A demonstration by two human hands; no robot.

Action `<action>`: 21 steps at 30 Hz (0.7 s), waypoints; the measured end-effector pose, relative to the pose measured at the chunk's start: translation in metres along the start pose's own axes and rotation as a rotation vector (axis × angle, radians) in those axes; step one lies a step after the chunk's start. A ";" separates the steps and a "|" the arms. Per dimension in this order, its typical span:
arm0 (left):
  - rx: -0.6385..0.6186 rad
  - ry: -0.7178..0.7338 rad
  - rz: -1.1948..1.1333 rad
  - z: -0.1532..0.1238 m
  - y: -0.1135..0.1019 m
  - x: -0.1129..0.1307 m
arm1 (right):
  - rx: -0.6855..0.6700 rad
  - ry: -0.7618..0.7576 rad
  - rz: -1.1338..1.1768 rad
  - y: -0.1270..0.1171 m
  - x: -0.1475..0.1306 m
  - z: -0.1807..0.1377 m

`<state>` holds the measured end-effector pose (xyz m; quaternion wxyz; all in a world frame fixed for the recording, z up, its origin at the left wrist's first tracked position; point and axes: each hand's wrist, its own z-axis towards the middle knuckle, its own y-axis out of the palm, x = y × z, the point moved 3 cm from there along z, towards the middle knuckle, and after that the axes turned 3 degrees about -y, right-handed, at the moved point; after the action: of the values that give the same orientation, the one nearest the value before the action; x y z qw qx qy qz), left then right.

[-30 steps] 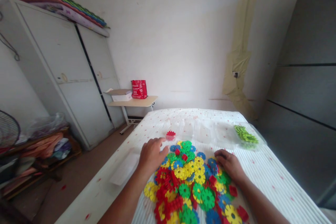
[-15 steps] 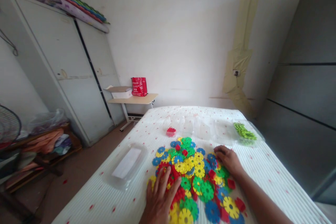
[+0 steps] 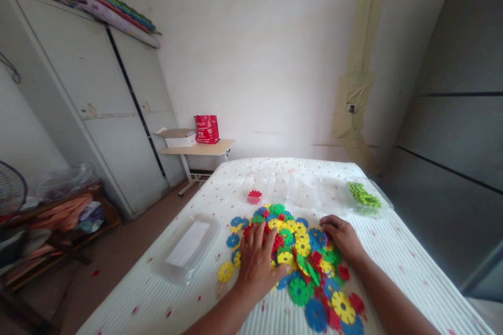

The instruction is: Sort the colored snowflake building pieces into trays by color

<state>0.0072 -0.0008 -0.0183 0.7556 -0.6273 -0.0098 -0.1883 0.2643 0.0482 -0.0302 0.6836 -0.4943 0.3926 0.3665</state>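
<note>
A heap of flat plastic snowflake discs (image 3: 302,261) in red, yellow, green and blue lies on a white sheet with small red marks (image 3: 188,298). My left hand (image 3: 257,261) lies flat on the heap's left side, fingers spread over the discs. My right hand (image 3: 342,238) rests on the heap's right side with its fingers curled; I cannot make out whether anything is in them. A red disc piece (image 3: 254,197) sits alone just beyond the heap. A clear container with green discs (image 3: 363,199) stands at the far right.
An empty clear plastic tray (image 3: 188,246) lies left of the heap. Beyond the bed stand a small table (image 3: 198,151) with a red bag (image 3: 207,129) and a box, a white wardrobe (image 3: 90,110) at left, and cluttered shelves (image 3: 58,220) beside it.
My left hand has slid forward from the near edge onto the heap's left side, pushing discs together and away from me. My right hand has stayed on the right side.
</note>
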 end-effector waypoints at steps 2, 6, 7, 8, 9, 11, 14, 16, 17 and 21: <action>0.031 -0.016 0.006 0.007 0.000 0.004 | 0.011 0.039 0.079 -0.003 0.000 0.001; 0.047 -0.001 -0.001 0.006 -0.004 0.003 | -0.017 0.015 0.036 -0.018 -0.015 -0.009; 0.049 0.016 -0.006 0.002 -0.007 0.000 | -0.043 -0.052 -0.046 -0.023 -0.024 -0.016; 0.057 0.032 -0.010 -0.003 -0.011 -0.005 | -0.067 -0.142 -0.148 -0.026 -0.033 -0.026; 0.067 0.050 -0.009 -0.009 -0.015 -0.012 | -0.108 -0.280 -0.268 -0.028 -0.042 -0.039; 0.073 0.085 0.014 -0.023 -0.021 -0.028 | -0.208 -0.627 -0.487 -0.023 -0.059 -0.071; -0.005 0.086 0.063 -0.043 -0.025 -0.054 | -0.328 -1.086 -0.660 -0.002 -0.069 -0.118; -0.090 0.075 0.077 -0.052 -0.021 -0.065 | -0.368 -1.284 -0.687 0.014 -0.070 -0.137; -0.131 0.073 0.078 -0.055 -0.019 -0.067 | -0.379 -1.334 -0.693 0.020 -0.071 -0.141; -0.225 0.047 0.066 -0.052 -0.009 -0.065 | -0.400 -1.294 -0.736 0.032 -0.080 -0.132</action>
<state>-0.0671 -0.0340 -0.0373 0.6860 -0.7037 0.0497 -0.1779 0.1791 -0.0802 0.0027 0.7526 -0.3944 -0.3486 0.3956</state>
